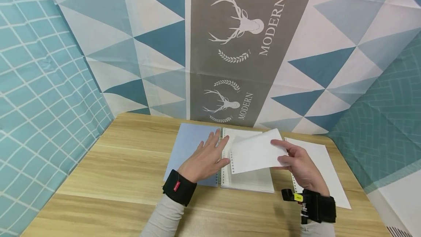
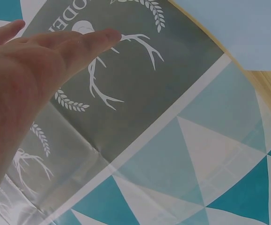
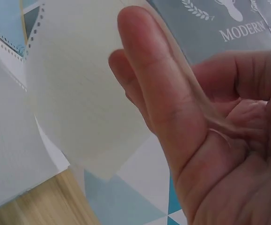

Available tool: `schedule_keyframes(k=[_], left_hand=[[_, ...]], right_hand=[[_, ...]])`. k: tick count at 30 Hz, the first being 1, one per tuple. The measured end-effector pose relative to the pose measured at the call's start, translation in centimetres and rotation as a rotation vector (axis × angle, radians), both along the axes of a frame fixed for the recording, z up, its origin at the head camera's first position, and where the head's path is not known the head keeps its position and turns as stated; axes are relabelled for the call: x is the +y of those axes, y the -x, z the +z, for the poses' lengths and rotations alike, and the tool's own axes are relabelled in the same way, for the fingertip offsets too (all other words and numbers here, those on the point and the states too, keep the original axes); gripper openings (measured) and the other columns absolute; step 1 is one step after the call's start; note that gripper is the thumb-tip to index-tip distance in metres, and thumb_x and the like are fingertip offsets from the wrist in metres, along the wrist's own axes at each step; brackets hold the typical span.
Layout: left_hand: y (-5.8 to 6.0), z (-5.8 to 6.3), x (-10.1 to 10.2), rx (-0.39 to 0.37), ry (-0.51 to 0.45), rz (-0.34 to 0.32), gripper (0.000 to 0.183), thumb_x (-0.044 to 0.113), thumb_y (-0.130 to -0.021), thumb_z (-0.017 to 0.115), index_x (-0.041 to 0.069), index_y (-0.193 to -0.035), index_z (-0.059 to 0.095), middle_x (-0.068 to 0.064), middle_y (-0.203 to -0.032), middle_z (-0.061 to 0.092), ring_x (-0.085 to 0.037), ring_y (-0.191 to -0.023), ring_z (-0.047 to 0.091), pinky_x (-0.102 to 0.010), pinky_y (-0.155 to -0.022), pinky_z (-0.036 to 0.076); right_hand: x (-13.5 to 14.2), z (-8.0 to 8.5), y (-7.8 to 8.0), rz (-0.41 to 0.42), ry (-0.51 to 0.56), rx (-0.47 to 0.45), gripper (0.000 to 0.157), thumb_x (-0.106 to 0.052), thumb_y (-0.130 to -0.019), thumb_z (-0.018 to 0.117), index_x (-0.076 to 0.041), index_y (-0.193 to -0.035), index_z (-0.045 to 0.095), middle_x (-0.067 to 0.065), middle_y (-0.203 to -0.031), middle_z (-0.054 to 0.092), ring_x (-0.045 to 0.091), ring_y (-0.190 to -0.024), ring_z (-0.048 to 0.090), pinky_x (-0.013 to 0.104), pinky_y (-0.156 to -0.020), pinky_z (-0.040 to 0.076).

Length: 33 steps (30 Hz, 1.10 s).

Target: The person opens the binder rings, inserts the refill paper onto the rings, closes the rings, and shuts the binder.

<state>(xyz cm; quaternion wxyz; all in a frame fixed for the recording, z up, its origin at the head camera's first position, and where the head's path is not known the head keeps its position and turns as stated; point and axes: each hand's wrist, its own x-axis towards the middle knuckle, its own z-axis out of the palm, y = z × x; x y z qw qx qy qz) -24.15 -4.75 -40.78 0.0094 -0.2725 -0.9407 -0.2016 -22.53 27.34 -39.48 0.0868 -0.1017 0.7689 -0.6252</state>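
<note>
A loose white sheet (image 1: pixel 256 153) with punched holes along its left edge is held by its right side in my right hand (image 1: pixel 302 165), between thumb and fingers. It slants over a stack of white punched pages (image 1: pixel 248 185). In the right wrist view, the sheet (image 3: pixel 79 103) fans out from behind the fingers. My left hand (image 1: pixel 204 160), fingers straight and spread, is over the right part of a light blue punched cover (image 1: pixel 181 149), its fingertips reaching toward the stack. Only this hand (image 2: pixel 27 79) and a piece of the cover (image 2: pixel 252 37) show in the left wrist view.
To the right, more white punched paper (image 1: pixel 325 171) lies on the wooden table (image 1: pixel 125 164), partly behind my right hand and wrist. A patterned cloth (image 1: pixel 158 46) with deer heads hangs behind the table's back edge. Tile-patterned sheets (image 1: pixel 39 83) close off both sides.
</note>
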Motion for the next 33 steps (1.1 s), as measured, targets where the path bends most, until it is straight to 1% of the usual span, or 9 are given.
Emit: schedule_keyframes(k=[5, 7, 10, 13, 17, 21, 25, 28, 33], left_hand=[[0.1, 0.0, 0.1, 0.0, 0.006, 0.003, 0.07, 0.044, -0.103, 0.055, 0.015, -0.161, 0.03, -0.02, -0.17, 0.013, -0.04, -0.157, 0.019, -0.067, -0.117, 0.029], [0.1, 0.0, 0.1, -0.002, 0.007, 0.005, 0.07, 0.045, -0.103, 0.055, 0.014, -0.161, 0.03, -0.02, -0.17, 0.013, -0.04, -0.157, 0.019, -0.067, -0.118, 0.03], [0.1, 0.0, 0.1, -0.004, 0.006, 0.007, 0.07, 0.045, -0.103, 0.055, 0.014, -0.161, 0.03, -0.02, -0.17, 0.013, -0.04, -0.157, 0.018, -0.067, -0.118, 0.029], [0.0, 0.1, 0.1, -0.007, 0.006, 0.005, 0.07, 0.045, -0.103, 0.055, 0.015, -0.161, 0.029, -0.019, -0.171, 0.012, -0.039, -0.157, 0.017, -0.067, -0.118, 0.029], [0.0, 0.1, 0.0, -0.011, 0.002, -0.001, 0.07, 0.044, -0.103, 0.056, 0.014, -0.161, 0.03, -0.02, -0.17, 0.011, -0.04, -0.157, 0.017, -0.067, -0.118, 0.029], [0.0, 0.0, 0.0, -0.02, -0.005, -0.001, 0.07, 0.043, -0.103, 0.057, 0.014, -0.161, 0.03, -0.02, -0.17, 0.012, -0.041, -0.157, 0.018, -0.067, -0.118, 0.028], [0.0, -0.2, 0.0, -0.025, -0.004, 0.003, 0.07, 0.044, -0.103, 0.056, 0.014, -0.161, 0.03, -0.02, -0.171, 0.012, -0.04, -0.157, 0.018, -0.067, -0.118, 0.028], [0.0, -0.2, 0.0, -0.019, -0.003, 0.002, 0.07, 0.044, -0.103, 0.055, 0.014, -0.161, 0.03, -0.02, -0.17, 0.012, -0.04, -0.157, 0.018, -0.067, -0.118, 0.028], [0.0, -0.2, 0.0, -0.014, 0.005, 0.0, 0.069, 0.044, -0.103, 0.055, 0.014, -0.161, 0.03, -0.021, -0.17, 0.013, -0.04, -0.157, 0.019, -0.067, -0.118, 0.029]], right_hand=[[-0.2, 0.0, 0.1, -0.004, -0.056, -0.03, 0.052, -0.004, -0.104, 0.05, 0.007, -0.153, 0.036, 0.027, -0.152, 0.041, 0.004, -0.107, 0.068, 0.046, -0.085, 0.06], [-0.2, -0.1, 0.1, -0.014, -0.092, -0.049, 0.051, -0.009, -0.105, 0.051, 0.007, -0.151, 0.038, 0.031, -0.156, 0.034, 0.006, -0.105, 0.068, 0.048, -0.084, 0.06], [-0.3, -0.2, 0.3, -0.037, -0.154, -0.07, 0.048, -0.013, -0.106, 0.051, 0.007, -0.148, 0.043, 0.032, -0.148, 0.044, 0.012, -0.099, 0.072, 0.044, -0.081, 0.062], [-0.2, -0.4, 0.4, -0.068, -0.237, -0.063, 0.041, -0.013, -0.105, 0.052, 0.006, -0.142, 0.052, 0.031, -0.14, 0.054, 0.016, -0.095, 0.073, 0.036, -0.077, 0.063], [-0.3, -0.9, 0.5, -0.082, -0.291, -0.074, 0.034, -0.011, -0.104, 0.053, 0.005, -0.134, 0.06, 0.029, -0.139, 0.056, 0.025, -0.104, 0.07, 0.04, -0.077, 0.063], [-0.4, -1.5, 0.6, -0.073, -0.301, -0.099, 0.037, -0.005, -0.101, 0.054, 0.009, -0.135, 0.056, 0.032, -0.147, 0.047, 0.034, -0.116, 0.065, 0.048, -0.075, 0.063], [-0.4, -2.0, 0.7, -0.075, -0.324, -0.107, 0.041, 0.0, -0.098, 0.054, 0.012, -0.137, 0.053, 0.035, -0.148, 0.044, 0.032, -0.111, 0.067, 0.046, -0.071, 0.063], [-0.5, -2.1, 0.8, -0.088, -0.333, -0.105, 0.04, 0.002, -0.098, 0.052, 0.011, -0.136, 0.055, 0.034, -0.149, 0.045, 0.03, -0.107, 0.069, 0.045, -0.07, 0.063], [-0.4, -1.8, 0.9, -0.087, -0.289, -0.075, 0.038, 0.001, -0.101, 0.048, 0.008, -0.137, 0.057, 0.031, -0.152, 0.045, 0.039, -0.122, 0.063, 0.046, -0.075, 0.063]])
